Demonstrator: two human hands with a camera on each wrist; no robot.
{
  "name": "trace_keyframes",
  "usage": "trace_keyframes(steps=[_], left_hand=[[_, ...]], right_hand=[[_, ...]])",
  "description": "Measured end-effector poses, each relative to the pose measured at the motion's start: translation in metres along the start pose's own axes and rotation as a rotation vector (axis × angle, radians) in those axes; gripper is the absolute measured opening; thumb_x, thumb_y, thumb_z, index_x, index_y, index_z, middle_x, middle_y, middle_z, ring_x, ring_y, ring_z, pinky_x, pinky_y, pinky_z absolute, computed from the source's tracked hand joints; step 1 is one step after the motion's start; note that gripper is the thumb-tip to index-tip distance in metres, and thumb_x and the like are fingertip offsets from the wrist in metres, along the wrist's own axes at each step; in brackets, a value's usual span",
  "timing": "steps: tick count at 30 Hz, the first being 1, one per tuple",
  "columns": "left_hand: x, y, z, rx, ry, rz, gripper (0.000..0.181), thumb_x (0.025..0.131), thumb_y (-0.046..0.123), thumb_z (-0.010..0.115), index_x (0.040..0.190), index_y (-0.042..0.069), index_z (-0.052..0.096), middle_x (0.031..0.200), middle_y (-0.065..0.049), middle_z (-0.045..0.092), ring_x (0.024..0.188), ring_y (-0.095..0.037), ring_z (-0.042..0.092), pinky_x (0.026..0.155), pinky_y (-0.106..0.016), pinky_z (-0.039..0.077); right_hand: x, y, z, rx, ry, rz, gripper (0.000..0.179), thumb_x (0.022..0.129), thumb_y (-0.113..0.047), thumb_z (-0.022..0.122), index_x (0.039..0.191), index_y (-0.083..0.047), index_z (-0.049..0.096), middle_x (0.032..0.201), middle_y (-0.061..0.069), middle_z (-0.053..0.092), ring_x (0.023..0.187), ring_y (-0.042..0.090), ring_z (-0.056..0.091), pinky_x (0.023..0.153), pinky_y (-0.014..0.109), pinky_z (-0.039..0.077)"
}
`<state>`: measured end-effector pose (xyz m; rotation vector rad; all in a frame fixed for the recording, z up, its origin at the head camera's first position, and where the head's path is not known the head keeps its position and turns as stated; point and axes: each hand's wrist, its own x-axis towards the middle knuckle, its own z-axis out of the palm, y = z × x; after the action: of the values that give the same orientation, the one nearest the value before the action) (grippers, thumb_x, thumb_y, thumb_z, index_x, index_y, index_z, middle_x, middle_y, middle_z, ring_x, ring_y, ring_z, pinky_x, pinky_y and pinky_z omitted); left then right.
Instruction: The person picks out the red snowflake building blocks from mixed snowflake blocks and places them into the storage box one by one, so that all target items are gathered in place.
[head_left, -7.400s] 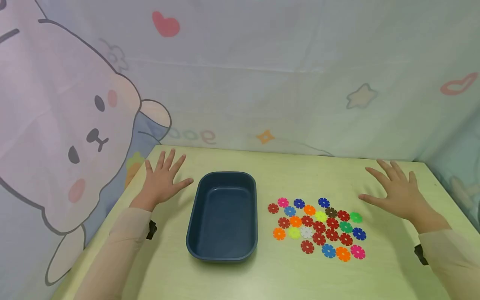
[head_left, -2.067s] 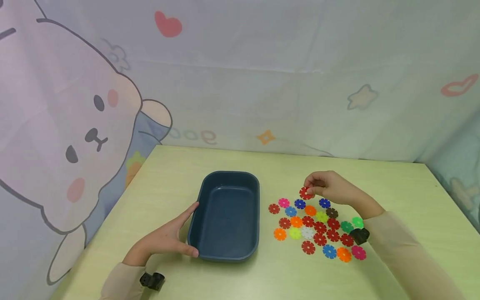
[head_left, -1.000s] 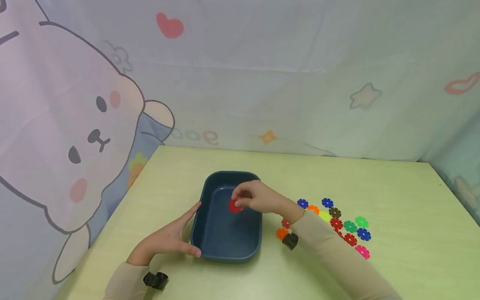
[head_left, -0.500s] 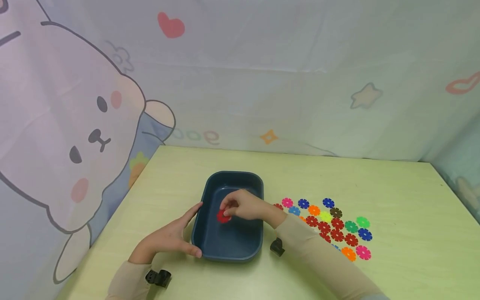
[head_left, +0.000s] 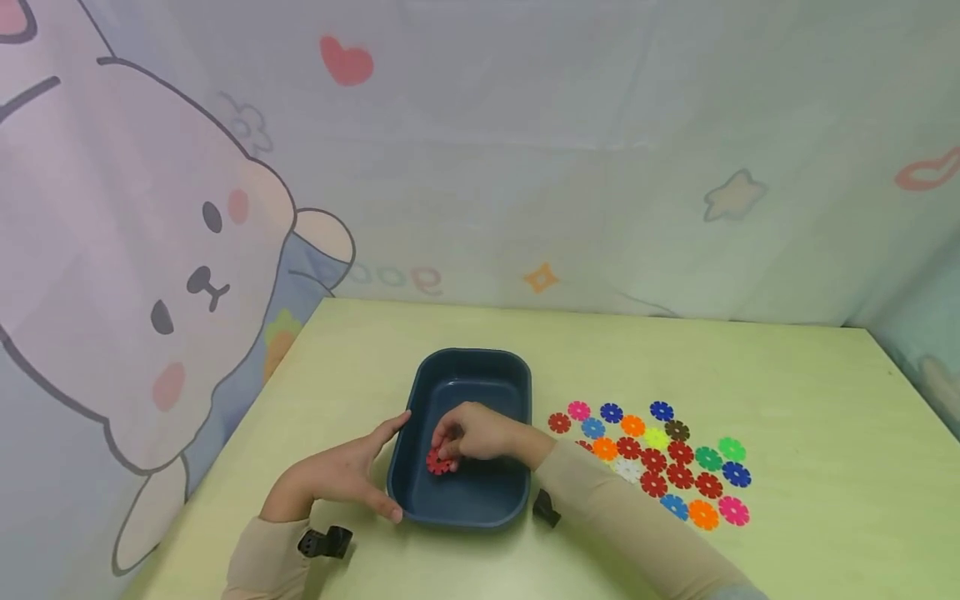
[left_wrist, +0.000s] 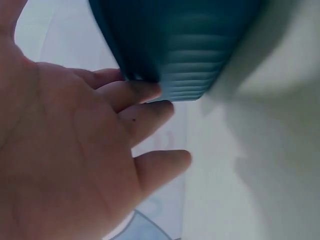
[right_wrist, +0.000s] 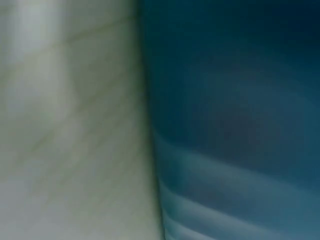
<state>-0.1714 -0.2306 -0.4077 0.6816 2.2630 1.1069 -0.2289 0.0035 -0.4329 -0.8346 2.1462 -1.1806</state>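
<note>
A dark blue plastic basin (head_left: 468,510) stands on the table. Inside it, my right hand (head_left: 480,432) pinches a red notched snowflake disc (head_left: 437,463) low over the floor of the basin. Whether that disc touches the floor cannot be told. My left hand (head_left: 337,477) is at the basin's left side, fingers and thumb spread against its rim. In the left wrist view, extended fingers (left_wrist: 145,120) lie beside the ribbed outer wall, some touching it. The right wrist view holds only the blurred basin wall (right_wrist: 235,115); the hand is out of sight there.
To the right of the basin lie several flat snowflake discs (head_left: 654,461) in red, orange, blue, green, pink, yellow, white and brown. My right forearm (head_left: 622,517) covers some of them. A printed cloth (head_left: 487,167) hangs behind the pale table (head_left: 810,417).
Both hands started apart and spread. The left came to the basin's side. The right picked up a red disc, carried it left into the basin, and lately moved lower and nearer.
</note>
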Motion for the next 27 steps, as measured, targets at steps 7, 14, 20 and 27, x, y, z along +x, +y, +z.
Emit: trace_keyframes(steps=[7,14,20,27], left_hand=[[-0.001,0.01,-0.01,0.078,-0.042,-0.037,0.118,0.072,0.027,0.086,0.153,-0.003,0.006,0.158,-0.025,0.011,0.144,-0.043,0.012,0.11,-0.061,0.021],[-0.001,0.013,-0.011,0.064,-0.038,-0.062,0.117,0.071,0.025,0.087,0.153,-0.003,0.007,0.158,-0.025,0.01,0.144,-0.043,0.011,0.111,-0.06,0.02],[-0.001,0.009,-0.01,0.033,-0.043,-0.041,0.117,0.072,0.024,0.086,0.153,-0.003,0.006,0.158,-0.026,0.008,0.145,-0.043,0.008,0.111,-0.062,0.018],[0.0,0.004,-0.01,-0.027,-0.041,-0.031,0.117,0.072,0.023,0.086,0.153,0.001,0.005,0.158,-0.025,0.005,0.145,-0.044,0.004,0.11,-0.064,0.016]], right_hand=[[0.0,-0.001,0.004,-0.083,-0.06,-0.001,0.009,0.086,0.006,0.066,0.091,-0.001,0.069,0.071,0.002,0.067,0.062,0.011,0.065,0.063,0.02,0.051],[0.0,0.0,0.007,-0.109,-0.078,0.009,0.013,0.083,0.009,0.066,0.09,-0.001,0.069,0.07,0.002,0.065,0.061,0.011,0.065,0.064,0.02,0.051],[0.001,0.001,0.009,-0.132,-0.086,0.01,0.01,0.083,0.007,0.068,0.088,-0.002,0.068,0.068,0.002,0.066,0.06,0.01,0.063,0.063,0.019,0.05],[0.001,0.001,0.009,-0.154,-0.088,0.016,0.009,0.083,0.006,0.069,0.087,-0.001,0.068,0.068,0.002,0.067,0.06,0.009,0.062,0.062,0.018,0.05]])
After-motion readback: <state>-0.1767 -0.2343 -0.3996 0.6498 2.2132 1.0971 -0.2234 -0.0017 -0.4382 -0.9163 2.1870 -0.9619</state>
